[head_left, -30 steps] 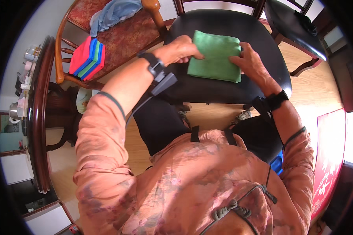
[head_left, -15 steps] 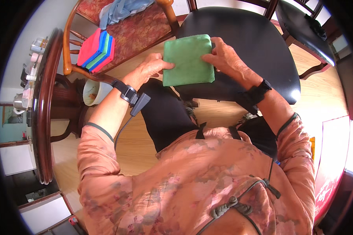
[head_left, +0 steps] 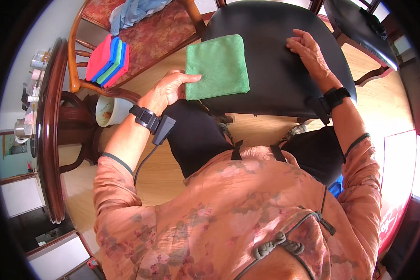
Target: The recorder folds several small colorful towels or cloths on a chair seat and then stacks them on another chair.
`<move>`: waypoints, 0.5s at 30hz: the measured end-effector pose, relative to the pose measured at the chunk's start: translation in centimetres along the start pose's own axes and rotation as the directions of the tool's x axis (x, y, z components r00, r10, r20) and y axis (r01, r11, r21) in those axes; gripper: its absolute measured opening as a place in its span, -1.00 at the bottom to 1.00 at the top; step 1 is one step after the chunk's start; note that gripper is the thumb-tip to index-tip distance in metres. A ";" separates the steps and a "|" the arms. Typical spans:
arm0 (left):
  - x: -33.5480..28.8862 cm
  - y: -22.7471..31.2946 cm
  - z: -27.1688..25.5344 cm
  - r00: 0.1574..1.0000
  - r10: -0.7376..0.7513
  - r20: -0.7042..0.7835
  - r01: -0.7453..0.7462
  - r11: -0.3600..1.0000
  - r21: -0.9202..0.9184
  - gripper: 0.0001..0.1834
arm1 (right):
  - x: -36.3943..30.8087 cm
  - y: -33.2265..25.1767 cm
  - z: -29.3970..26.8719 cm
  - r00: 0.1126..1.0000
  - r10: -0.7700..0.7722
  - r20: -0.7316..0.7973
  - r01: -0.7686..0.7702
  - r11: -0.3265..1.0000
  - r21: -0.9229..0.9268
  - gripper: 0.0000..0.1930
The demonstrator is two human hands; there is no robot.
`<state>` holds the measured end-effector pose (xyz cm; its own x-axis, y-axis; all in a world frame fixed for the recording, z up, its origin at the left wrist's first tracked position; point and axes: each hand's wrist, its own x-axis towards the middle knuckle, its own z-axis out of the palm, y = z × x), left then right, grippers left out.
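Observation:
A folded green cloth (head_left: 218, 66) lies flat and square over the left front part of the black chair seat (head_left: 275, 28). My left hand (head_left: 175, 87) grips its left edge, thumb on top and the other fingers out of sight underneath. Off to the right, my right hand (head_left: 309, 55) is above the seat, apart from the cloth. Its fingers are loosely bent and slightly apart, with nothing in them. On the wooden armchair's red patterned seat (head_left: 158, 32), at the left, sits a stack of folded red, blue and green cloths (head_left: 108, 60).
A light blue cloth (head_left: 134, 15) lies at the back of the armchair. A round dark wooden table (head_left: 56, 140) with small containers stands at the far left, beside a pale bin (head_left: 119, 111). Another black chair (head_left: 359, 37) is at the far right.
My right hand has let go of the green cloth and moved right over the seat. My left hand keeps its hold, and the cloth appears slightly farther left in view.

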<state>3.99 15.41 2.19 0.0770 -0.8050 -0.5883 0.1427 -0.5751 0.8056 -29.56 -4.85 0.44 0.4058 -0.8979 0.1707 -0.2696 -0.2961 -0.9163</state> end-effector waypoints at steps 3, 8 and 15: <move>0.6 0.4 0.7 0.998 -0.009 0.068 0.020 0.988 -0.152 -0.58 | 0.2 1.0 -0.9 1.000 0.021 0.018 -0.024 0.969 0.247 -0.39; -0.5 1.1 -0.5 0.995 0.023 0.098 0.007 0.955 -0.296 -0.52 | 0.9 0.3 0.2 0.997 -0.080 0.021 0.072 0.963 0.259 -0.48; 0.3 1.1 0.3 0.969 0.202 0.140 -0.129 0.904 -0.408 -0.61 | -1.7 0.6 -0.2 0.997 -0.051 -0.062 0.063 0.973 0.220 -0.56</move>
<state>3.82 14.51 2.89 -0.0348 -0.9168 -0.3978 0.5212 -0.3563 0.7755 -30.59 -3.58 -0.32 0.3642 -0.9001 0.2392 -0.0445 -0.2734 -0.9609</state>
